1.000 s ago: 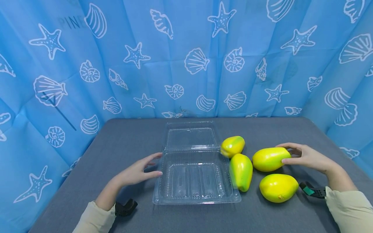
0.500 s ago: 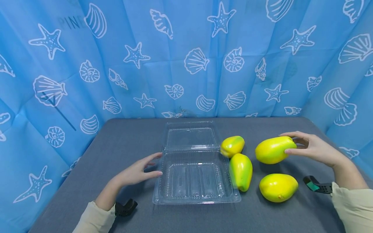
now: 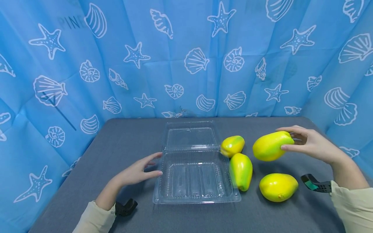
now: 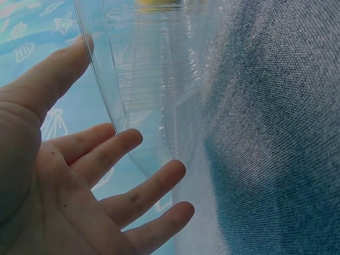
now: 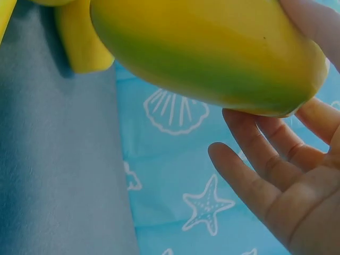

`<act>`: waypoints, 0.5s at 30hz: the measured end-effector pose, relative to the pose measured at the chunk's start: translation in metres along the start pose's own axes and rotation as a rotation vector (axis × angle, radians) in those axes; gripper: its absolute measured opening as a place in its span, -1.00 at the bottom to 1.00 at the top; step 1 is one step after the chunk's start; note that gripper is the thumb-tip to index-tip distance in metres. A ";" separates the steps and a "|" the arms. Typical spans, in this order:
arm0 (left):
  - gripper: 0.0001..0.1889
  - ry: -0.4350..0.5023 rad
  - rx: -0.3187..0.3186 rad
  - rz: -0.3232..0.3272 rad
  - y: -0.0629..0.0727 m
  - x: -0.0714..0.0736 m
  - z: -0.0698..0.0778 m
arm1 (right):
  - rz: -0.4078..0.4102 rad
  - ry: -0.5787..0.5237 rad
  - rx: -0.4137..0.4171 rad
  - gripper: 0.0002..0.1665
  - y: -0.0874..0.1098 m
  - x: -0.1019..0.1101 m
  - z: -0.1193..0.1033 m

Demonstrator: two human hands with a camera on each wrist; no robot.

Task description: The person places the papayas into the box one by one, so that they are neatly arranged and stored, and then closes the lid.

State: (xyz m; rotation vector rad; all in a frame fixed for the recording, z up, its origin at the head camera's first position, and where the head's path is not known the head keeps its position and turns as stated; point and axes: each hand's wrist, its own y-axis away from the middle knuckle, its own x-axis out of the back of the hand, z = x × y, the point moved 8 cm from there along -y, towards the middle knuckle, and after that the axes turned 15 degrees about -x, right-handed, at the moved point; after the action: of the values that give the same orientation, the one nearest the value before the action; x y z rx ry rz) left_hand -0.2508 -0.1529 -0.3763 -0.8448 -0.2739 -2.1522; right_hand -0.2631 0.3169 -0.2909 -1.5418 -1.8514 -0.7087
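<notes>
My right hand [image 3: 313,144] grips a yellow-green papaya [image 3: 272,145] by its right end, thumb in front and fingers behind, above the table. In the right wrist view this papaya [image 5: 212,53] fills the top, with the lower fingers spread under its end. My left hand [image 3: 138,171] has its fingers spread at the left rim of a clear plastic clamshell container [image 3: 198,181], whose lid lies open toward the back. Seen from the left wrist, the thumb and fingertips [image 4: 130,137] are right at the container's edge [image 4: 114,106].
Two more papayas, one at the back [image 3: 233,145] and one nearer [image 3: 241,171], lie against the container's right side. Another papaya [image 3: 278,187] rests in front of the held one. A blue shell-print curtain [image 3: 186,64] hangs behind the grey table [image 3: 131,139].
My right hand has lifted the papaya off the table, first up and to the right, then slightly left. The left hand and the container have stayed still.
</notes>
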 end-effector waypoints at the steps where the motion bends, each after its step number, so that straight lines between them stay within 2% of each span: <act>1: -0.25 -0.001 0.002 -0.001 0.000 0.000 0.000 | 0.005 0.001 0.005 -0.42 0.000 0.000 -0.002; 9: -0.25 0.008 -0.008 -0.005 0.000 0.001 0.002 | 0.086 0.005 -0.020 -0.44 0.003 0.000 -0.021; 15: -0.25 0.007 -0.006 -0.005 0.000 0.001 0.001 | 0.078 0.022 0.028 -0.43 0.005 -0.004 -0.037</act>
State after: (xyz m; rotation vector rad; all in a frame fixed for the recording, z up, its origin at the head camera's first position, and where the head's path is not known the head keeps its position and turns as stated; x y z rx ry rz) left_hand -0.2506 -0.1531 -0.3752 -0.8411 -0.2662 -2.1616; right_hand -0.2537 0.2878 -0.2696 -1.5729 -1.7684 -0.6587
